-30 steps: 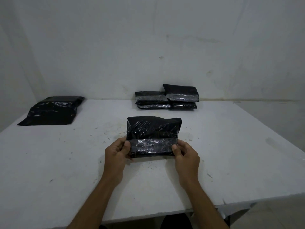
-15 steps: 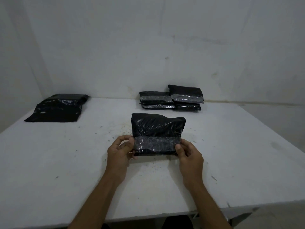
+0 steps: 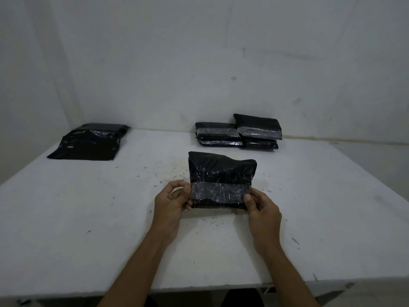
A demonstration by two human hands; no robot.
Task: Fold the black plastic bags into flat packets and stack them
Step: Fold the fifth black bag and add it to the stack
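A folded black packet (image 3: 221, 180) is held at the centre of the frame, over a white table (image 3: 88, 218). Its near end is gripped from both sides; its far end reaches toward the upper part of the frame. A clear tape band (image 3: 220, 192) is seen across its lower part, level with both grips. Whether the packet's underside touches the table cannot be told.

The left hand (image 3: 171, 201) is curled at the packet's lower-left edge — the fingertips meet the left end of the band and the thumb is pressed against the corner below it. The right hand (image 3: 262, 207) is curled at the lower-right edge, the thumb laid on the front by the band's right end and the other fingers tucked behind. The packet is thus pinched between the two hands, most of it lying above and between them.

At the upper right of centre, against the wall (image 3: 199, 63), finished packets are kept in two stacks side by side: a left stack (image 3: 218, 134) of two and a right stack (image 3: 259, 130) — how many it holds cannot be told. Its top packet is tilted and overhangs the left stack's edge. The stacks touch each other.

At the upper left, a pile of flat bags (image 3: 88, 144) is laid on the table, well apart from the hands.
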